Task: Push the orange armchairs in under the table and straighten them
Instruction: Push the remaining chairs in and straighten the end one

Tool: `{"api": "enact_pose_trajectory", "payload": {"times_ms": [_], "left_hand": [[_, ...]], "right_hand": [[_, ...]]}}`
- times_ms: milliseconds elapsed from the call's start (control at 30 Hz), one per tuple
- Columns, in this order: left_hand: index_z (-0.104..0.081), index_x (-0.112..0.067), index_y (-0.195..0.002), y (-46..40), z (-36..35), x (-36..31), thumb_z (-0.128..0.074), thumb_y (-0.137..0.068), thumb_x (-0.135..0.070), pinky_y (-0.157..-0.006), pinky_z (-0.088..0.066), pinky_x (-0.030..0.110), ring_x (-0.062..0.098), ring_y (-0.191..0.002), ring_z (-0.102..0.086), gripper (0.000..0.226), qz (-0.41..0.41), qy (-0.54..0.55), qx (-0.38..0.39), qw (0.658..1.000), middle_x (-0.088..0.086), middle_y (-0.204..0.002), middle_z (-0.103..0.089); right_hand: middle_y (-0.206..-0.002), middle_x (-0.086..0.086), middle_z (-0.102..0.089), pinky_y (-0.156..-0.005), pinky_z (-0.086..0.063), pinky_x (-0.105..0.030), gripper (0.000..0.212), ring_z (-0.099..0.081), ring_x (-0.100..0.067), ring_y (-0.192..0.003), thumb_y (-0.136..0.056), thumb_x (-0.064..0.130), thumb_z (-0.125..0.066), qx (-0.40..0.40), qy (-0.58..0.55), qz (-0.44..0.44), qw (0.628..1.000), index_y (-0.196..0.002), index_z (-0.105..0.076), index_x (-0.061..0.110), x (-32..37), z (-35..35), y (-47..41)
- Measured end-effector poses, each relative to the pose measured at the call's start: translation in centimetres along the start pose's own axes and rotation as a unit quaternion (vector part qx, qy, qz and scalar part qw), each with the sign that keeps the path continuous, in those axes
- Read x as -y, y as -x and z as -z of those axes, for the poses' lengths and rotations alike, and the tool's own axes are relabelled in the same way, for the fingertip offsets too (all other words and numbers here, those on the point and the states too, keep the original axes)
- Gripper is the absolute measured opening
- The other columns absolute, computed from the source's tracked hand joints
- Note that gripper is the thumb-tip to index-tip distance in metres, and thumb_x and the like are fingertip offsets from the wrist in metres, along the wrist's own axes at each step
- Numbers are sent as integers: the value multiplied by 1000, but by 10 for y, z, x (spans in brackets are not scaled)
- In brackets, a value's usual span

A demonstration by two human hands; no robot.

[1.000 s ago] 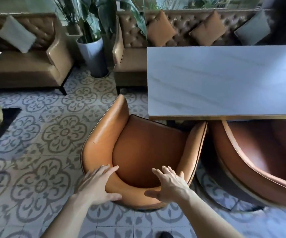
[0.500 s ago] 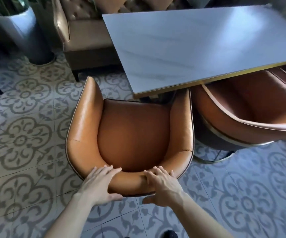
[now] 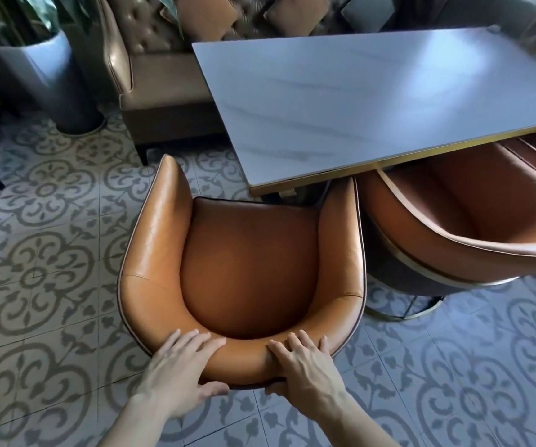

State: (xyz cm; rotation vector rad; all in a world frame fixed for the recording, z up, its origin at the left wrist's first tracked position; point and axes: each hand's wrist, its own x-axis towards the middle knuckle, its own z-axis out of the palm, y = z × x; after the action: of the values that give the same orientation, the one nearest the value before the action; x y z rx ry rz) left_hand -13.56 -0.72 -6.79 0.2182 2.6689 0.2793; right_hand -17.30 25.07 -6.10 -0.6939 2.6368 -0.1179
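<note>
Both hands' grip on orange armchair (image 3: 247, 262) backrest, table (image 3: 357, 101) ahead

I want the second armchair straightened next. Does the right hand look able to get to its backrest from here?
Probably yes: the right hand grips the near armchair, and the second armchair stands just to its right, its backrest rim uncovered, with nothing between.
</note>
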Motion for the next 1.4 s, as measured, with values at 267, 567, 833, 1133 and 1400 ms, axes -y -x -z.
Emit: {"api": "enact_pose_trajectory", "payload": {"times_ms": [267,567,833,1133,1400], "left_hand": [[-24,-42,-151,-9,-5,-35,-32,-72,-87,-121,4,34,14,-148,-18,91,10,27,-20,999,-11,-158,-31],[-31,-44,-148,-37,-22,-99,-41,-74,-86,-120,0,34,15,-145,-27,85,31,63,-65,995,-12,-153,-38],[-32,-44,-148,-51,-30,-156,-39,-70,-87,-120,-4,35,14,-145,-27,89,74,77,-65,992,-13,-153,-39],[-24,-44,-150,-63,-31,-218,-34,-71,-86,-122,-2,38,12,-146,-20,90,120,79,-56,988,-14,-156,-32],[-20,-44,-151,-70,-30,-255,-38,-74,-89,-122,-1,37,11,-147,-15,91,142,94,-25,985,-15,-158,-27]], "right_hand": [[-123,-8,-56,-99,-32,-64,75,-43,-32,-126,-74,61,-68,-29,9,21,999,-137,-40,31,-41,-4,1],[-134,-9,-51,-106,-24,-65,74,-35,-32,-135,-76,54,-71,-20,17,45,999,-140,-39,31,-112,8,9],[-132,-8,-52,-108,-22,-64,71,-34,-32,-135,-78,54,-71,-16,26,79,996,-138,-41,32,-169,16,18],[-126,-1,-53,-106,-24,-58,67,-36,-25,-130,-79,53,-70,-6,31,105,994,-137,-44,34,-221,31,28],[-130,-1,-52,-104,-27,-56,68,-33,-25,-134,-75,53,-73,-9,35,125,991,-135,-43,36,-253,32,37]]}}
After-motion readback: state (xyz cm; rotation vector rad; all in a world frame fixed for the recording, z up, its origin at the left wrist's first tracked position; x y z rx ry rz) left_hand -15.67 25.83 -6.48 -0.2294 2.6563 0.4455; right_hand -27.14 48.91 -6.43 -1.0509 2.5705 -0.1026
